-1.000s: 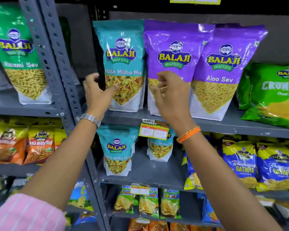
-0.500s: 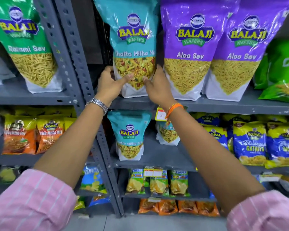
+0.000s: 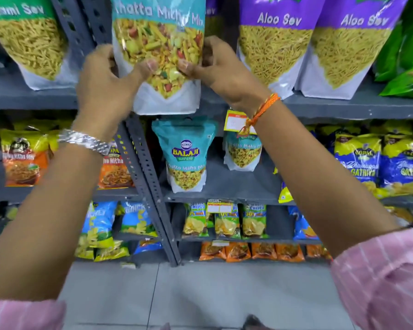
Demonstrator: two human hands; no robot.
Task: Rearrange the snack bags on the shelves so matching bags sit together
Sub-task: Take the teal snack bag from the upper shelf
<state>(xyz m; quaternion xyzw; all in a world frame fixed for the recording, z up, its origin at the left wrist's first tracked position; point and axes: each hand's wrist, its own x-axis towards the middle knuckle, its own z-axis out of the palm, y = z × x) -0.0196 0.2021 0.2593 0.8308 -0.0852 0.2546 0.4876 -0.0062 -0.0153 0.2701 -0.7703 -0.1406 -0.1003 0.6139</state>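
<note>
A large teal Khatta Mitha Mix bag (image 3: 157,39) hangs in front of the upper shelf (image 3: 343,108), its white base past the shelf's front edge. My left hand (image 3: 103,77) grips its left side and my right hand (image 3: 219,67) its right side, thumbs pressed on the clear window. Two purple Aloo Sev bags (image 3: 274,48) (image 3: 348,51) stand to its right. On the shelf below stand a smaller teal Khatta Mitha Mix bag (image 3: 185,156) and a second one (image 3: 242,152), partly hidden behind my right wrist.
A green Ratlami Sev bag (image 3: 31,44) stands upper left beyond the grey slotted upright (image 3: 141,163). Green bags (image 3: 408,55) lie at the upper right. Blue and yellow Gathiya bags (image 3: 358,158) fill the middle right. Orange packs and chip packs line the lower shelves above the grey floor.
Both hands have closed on the large teal bag and drawn it forward and down off the upper shelf. The view has dropped and come closer to the shelves.
</note>
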